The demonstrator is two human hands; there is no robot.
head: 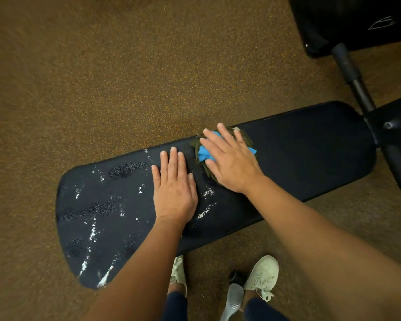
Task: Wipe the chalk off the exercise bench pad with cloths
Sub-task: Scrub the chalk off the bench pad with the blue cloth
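Note:
A long black bench pad (299,156) lies across the view. White chalk streaks (93,232) mark its left half, with more chalk smears (206,202) near the middle. My left hand (174,188) rests flat on the pad, fingers straight. Just right of it, my right hand (229,158) presses flat on a bunched blue cloth (204,154) that lies on a dark olive cloth (208,172) at the pad's far edge. The right half of the pad looks clean.
The bench's black frame and roller pads (394,158) stand at the right, with a bar (354,77) running up to more black equipment (347,19). Speckled brown floor (102,77) lies all around. My white shoes (264,276) and a grey bottle-like object (233,300) are below the bench.

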